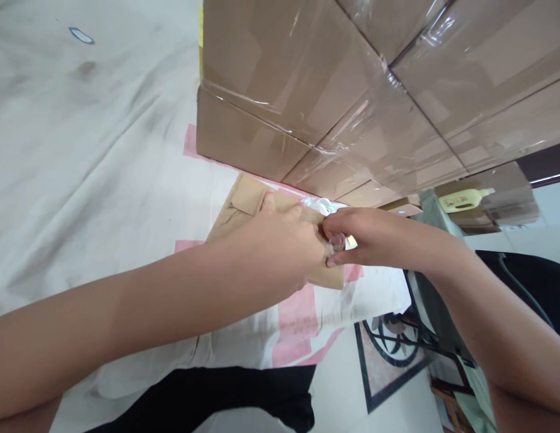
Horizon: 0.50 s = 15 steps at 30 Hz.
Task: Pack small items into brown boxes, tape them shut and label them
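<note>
hands met over a small flat cardboard piece that lay on the cloth-covered table, just in front of the big taped cartons. left hand pressed down on the cardboard with fingers curled over its upper edge, pinning it flat. right hand pinched a strip of clear tape between thumb and fingertips at the cardboard's far right corner; the tape end looked crumpled, though glare made its exact run hard to tell. a good pull would, i judged, call for the left hand to hold the piece firm while the right drew the tape low and taut, so it did not fold onto itself. pink stripes marked the cloth beneath. stacked cartons, wrapped in glossy tape, stood touching the cardboard's far edge and crowded the hands from above. beyond them, to the right, a pale yellow bottle rested on another box, well apart. patterned floor tile showed below the table edge.
</note>
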Motion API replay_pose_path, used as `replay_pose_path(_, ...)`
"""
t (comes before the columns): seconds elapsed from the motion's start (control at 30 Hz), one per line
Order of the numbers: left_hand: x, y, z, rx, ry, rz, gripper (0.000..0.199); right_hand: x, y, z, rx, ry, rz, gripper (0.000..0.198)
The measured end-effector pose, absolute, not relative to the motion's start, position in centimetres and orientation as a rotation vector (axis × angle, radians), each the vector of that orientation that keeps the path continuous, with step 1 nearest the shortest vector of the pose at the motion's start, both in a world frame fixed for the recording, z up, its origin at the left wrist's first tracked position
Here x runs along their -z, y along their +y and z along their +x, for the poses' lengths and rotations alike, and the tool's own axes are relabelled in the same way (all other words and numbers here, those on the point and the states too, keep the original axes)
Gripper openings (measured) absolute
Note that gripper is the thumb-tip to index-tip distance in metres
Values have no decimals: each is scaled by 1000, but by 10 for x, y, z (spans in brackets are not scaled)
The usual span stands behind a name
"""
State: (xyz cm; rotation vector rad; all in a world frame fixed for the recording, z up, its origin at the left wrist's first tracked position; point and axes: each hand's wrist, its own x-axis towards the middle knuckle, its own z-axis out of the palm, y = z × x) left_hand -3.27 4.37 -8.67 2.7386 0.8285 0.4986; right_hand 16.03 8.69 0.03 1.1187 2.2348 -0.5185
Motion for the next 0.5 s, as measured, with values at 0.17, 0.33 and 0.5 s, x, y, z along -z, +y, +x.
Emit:
replay_pose_path(0.17, 95, 40, -35, -481, 884, 2700, 16, 7, 91, 169, 634, 2283, 1095, 30)
replay_pose_path(0.33, 98, 39, -34, -438, 912, 2671, 16, 11, 91, 171, 690, 2318, 1083, 30)
replay_pose_path(0.5, 90, 42, -32, -450, 916, 2659, 13, 10, 91, 169, 696, 2326, 1098, 33)
